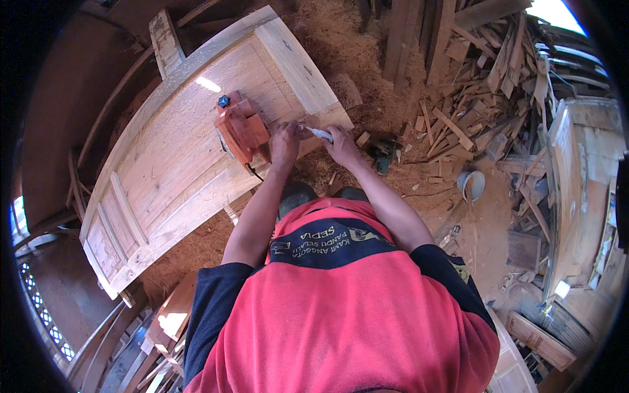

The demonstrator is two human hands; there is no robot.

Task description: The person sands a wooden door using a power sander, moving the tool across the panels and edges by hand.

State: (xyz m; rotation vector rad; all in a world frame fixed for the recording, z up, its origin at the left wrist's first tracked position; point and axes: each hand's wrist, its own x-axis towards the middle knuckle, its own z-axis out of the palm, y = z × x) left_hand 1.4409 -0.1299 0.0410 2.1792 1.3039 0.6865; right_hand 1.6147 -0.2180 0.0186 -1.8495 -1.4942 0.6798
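Note:
A wooden panelled door [196, 150] lies flat before me, dusted with shavings. My right hand [344, 149] is closed round a small white tube [320, 133] at the door's near right corner, its narrow end pointing left. Close to that end, my left hand [285, 145] rests over the door's near edge with its fingers drawn together. What they pinch, if anything, is too small to make out. Just left of this hand stands a red power planer [244, 130] with a blue knob [224, 101], a black cord leaving its near end.
Scrap wood [485, 131] is heaped at the far right, near a grey bucket [471, 185]. Shavings [341, 49] cover the floor beyond the door. A dark green object [382, 156] lies on the floor right of my right hand. More boards [147, 347] lean at the lower left.

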